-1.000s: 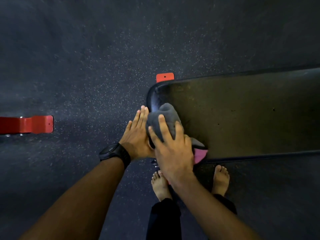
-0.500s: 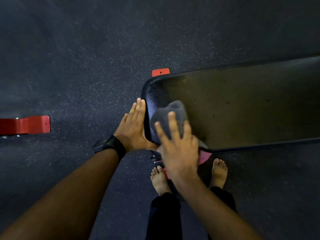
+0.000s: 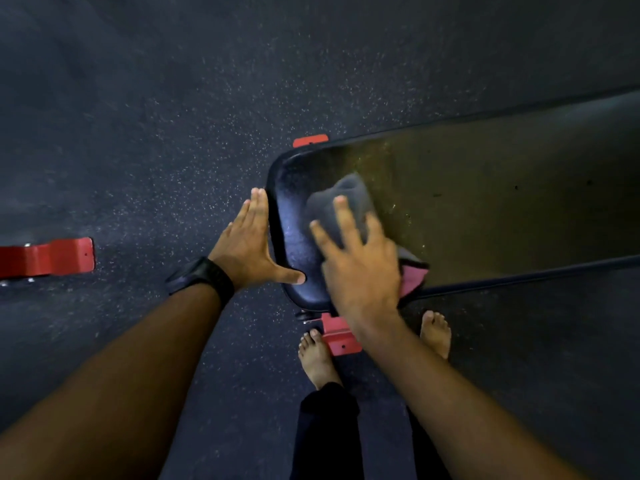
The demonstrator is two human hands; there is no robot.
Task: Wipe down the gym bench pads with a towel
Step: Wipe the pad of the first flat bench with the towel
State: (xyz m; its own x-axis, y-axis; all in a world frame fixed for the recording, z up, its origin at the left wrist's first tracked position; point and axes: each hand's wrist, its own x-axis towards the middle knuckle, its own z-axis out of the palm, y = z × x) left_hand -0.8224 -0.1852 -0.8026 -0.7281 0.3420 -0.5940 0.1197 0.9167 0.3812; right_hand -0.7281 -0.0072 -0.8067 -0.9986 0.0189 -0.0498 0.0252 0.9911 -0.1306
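So the towel (image 3: 347, 197) has been slid in from the end edge of the bench pad (image 3: 502, 209), pressed by a flat, spread right hand (image 3: 360, 268); most is probably left unwiped.

What is cut off, covered or smeared

The bench pad (image 3: 485, 209) runs off the right edge. The right hand (image 3: 360, 268) is motion-blurred and covers much of the towel (image 3: 349, 195), and its forearm hides part of the red frame foot (image 3: 337, 336). The red bracket (image 3: 48, 258) is cut by the left edge.
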